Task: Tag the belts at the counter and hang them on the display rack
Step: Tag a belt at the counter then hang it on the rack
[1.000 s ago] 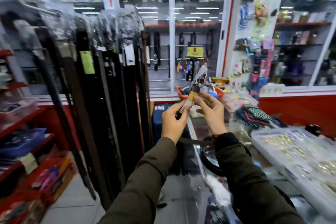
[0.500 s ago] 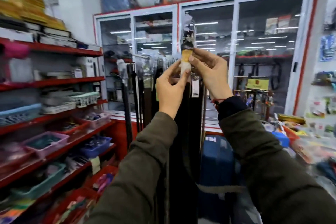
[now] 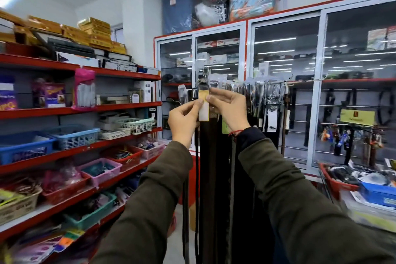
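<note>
1. Since the earlier frames the view had swung from the counter toward the display rack (image 3: 300,81), and both hands had risen from chest level to the height of the rack's rail, carrying the belt with them.

2. Rack: the rail ran rightward in front of the glass cabinet (image 3: 285,92), already crowded with hanging belts (image 3: 257,100) in clear sleeves, several with white tags. Red shelves (image 3: 85,109) of baskets and boxed goods stood to the left.

3. Belt in hand (image 3: 209,167): a dark brown strap hung straight down between the two forearms, close against the hung stock. Its buckle end (image 3: 203,75), wrapped in clear plastic, stood above the fingers, level with the near end of the rail. Whether its hook was over the rail could not be told.

4. Tag (image 3: 203,109): a card, yellow at the top and white below, sat at the head of the strap, evidently already fixed. Tagging of this belt was judged done; hanging was judged in progress and unconfirmed.

5. Left hand (image 3: 184,118): thumb and forefinger were pinched on the left edge of the tag, the remaining fingers curled.

6. Right hand (image 3: 229,107): thumb and fingers were closed lightly on the tag's right edge and the strap behind it, the hand otherwise loosely open. A red thread showed at the wrist.

7. Remaining work: seating this belt, releasing it, and any further belts at the counter, which lay outside this view.
</note>
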